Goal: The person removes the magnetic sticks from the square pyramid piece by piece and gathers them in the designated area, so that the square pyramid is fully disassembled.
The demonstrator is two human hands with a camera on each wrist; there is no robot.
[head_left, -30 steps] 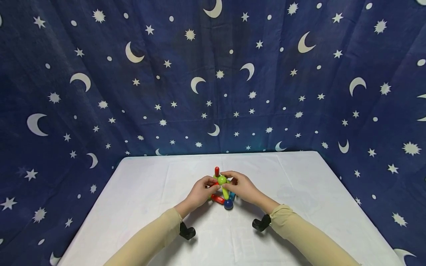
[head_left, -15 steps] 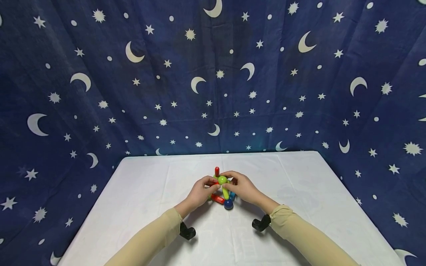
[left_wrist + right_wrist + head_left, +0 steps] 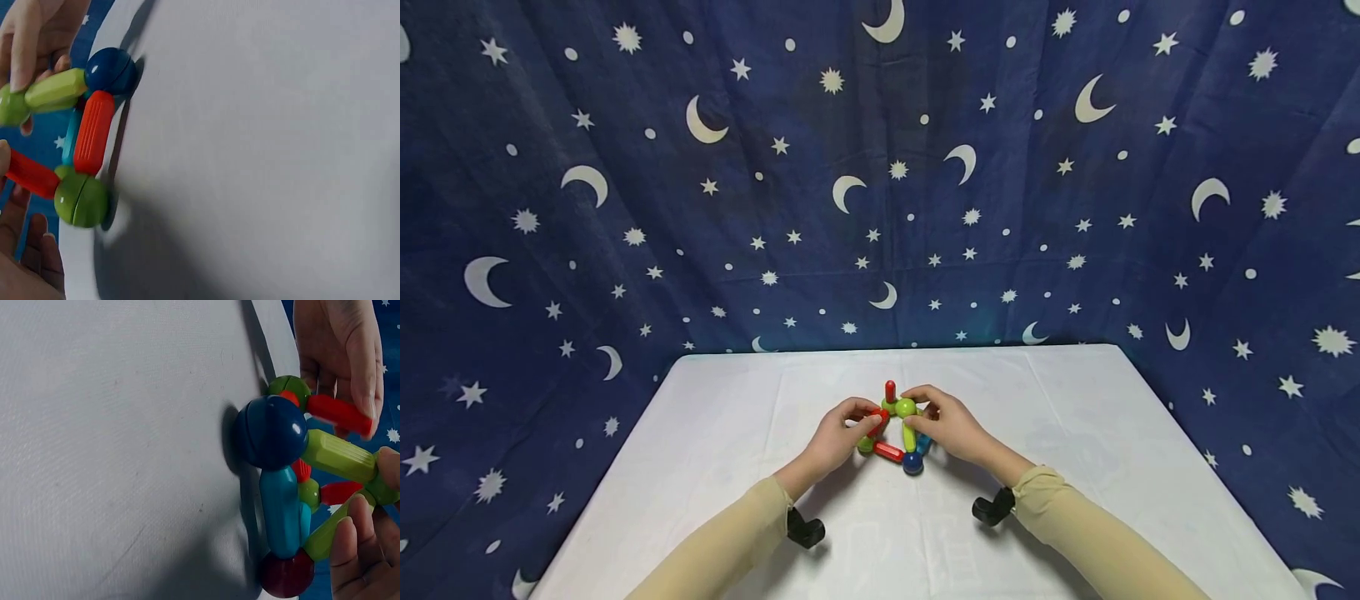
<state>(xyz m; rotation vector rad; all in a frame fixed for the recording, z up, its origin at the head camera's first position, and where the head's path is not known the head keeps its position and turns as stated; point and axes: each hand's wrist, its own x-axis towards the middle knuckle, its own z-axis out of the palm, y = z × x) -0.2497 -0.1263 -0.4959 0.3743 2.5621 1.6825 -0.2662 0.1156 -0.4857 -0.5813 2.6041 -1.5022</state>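
Observation:
A frame of chunky rods and balls, apparently a magnetic building toy, stands on the table between both hands. My left hand (image 3: 838,437) pinches the upper end of a slanting red rod (image 3: 337,414); its lower end meets a green ball (image 3: 81,200). That upper end is apart from the light green ball (image 3: 906,408) on top, which my right hand (image 3: 953,427) grips between thumb and fingers. From this ball, light green rods (image 3: 339,456) slope down to a dark blue ball (image 3: 913,462) and a dark red ball (image 3: 287,573). A red rod (image 3: 94,132) and a blue rod (image 3: 280,511) lie along the base.
Another red rod (image 3: 891,390) stands upright on a green ball (image 3: 889,407) at the back of the frame. A white cloth covers the table (image 3: 760,392). Behind it hangs a dark blue curtain (image 3: 820,317) with moons and stars.
My left hand has moved left, tilting the pinched red rod away from the top light green ball. The right hand keeps its grip nearly in place.

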